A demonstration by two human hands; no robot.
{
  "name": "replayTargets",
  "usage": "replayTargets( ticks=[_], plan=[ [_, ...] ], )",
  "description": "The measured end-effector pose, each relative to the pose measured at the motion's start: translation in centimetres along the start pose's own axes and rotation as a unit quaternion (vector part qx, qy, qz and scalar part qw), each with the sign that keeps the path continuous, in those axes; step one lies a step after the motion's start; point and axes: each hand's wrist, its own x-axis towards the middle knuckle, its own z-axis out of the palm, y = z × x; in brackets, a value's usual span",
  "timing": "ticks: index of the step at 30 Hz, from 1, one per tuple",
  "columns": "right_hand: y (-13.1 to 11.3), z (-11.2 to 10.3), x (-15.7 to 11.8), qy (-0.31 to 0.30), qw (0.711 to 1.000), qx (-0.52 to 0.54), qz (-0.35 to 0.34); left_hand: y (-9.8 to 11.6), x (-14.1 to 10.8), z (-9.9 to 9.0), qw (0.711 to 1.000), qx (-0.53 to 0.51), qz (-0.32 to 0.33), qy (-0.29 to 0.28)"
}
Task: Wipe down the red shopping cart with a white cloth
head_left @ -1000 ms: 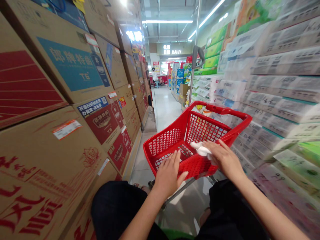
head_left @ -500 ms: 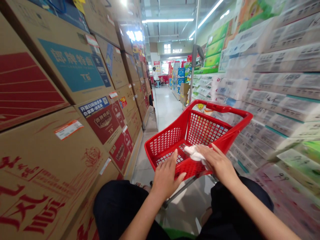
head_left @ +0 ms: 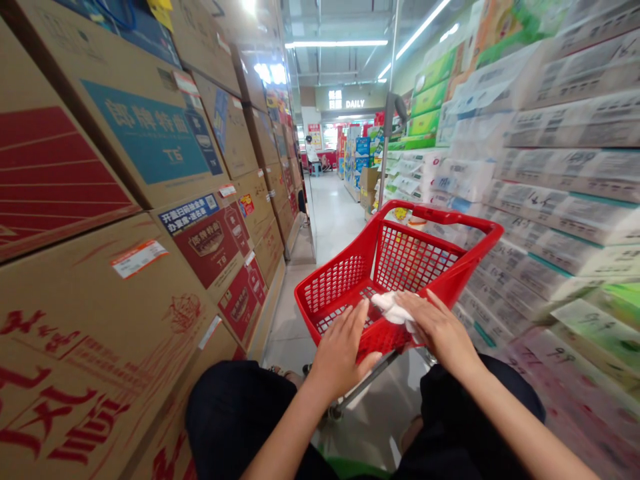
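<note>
A red plastic basket (head_left: 340, 277) on a metal cart frame stands before my knees, its near rim facing me. My right hand (head_left: 435, 328) presses a crumpled white cloth (head_left: 395, 308) against the basket's near side, fingers bent over it. To the left, my left hand (head_left: 341, 350) rests at the near rim with its thumb apart from the fingers and nothing in it. The fingertips of the left hand come close to the cloth. Part of the cloth is hidden under the right hand.
Stacked cardboard boxes (head_left: 200, 247) line the left side. Wrapped paper packs (head_left: 565, 167) are piled along the right. A grey metal pole (head_left: 383, 167) rises behind the basket. Down the aisle, a person (head_left: 311, 152) sits far off.
My left hand has moved right and slightly up, closer to the white cloth. The basket's left end has shifted slightly right. My right hand, still on the cloth, has moved very little.
</note>
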Motion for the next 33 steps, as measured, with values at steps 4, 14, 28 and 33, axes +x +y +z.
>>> replayTargets(
  ticks=[4,14,28,33],
  plan=[
    [1.9,-0.1,0.2,0.041,0.998,-0.018,0.044,-2.5,-0.5,-0.4,1.0,0.014,-0.001,-0.008],
    [-5.4,1.6,1.2,0.0,0.998,0.055,-0.041,-1.4,-0.2,0.9,0.996,0.081,-0.046,0.012],
    [-4.1,0.8,0.2,0.0,0.998,0.042,-0.037,0.6,0.9,1.3,0.999,-0.021,0.041,0.017],
    [-2.0,0.7,0.6,0.016,0.999,0.031,0.002,-4.0,0.7,1.3,0.997,0.076,0.006,0.005]
  ],
)
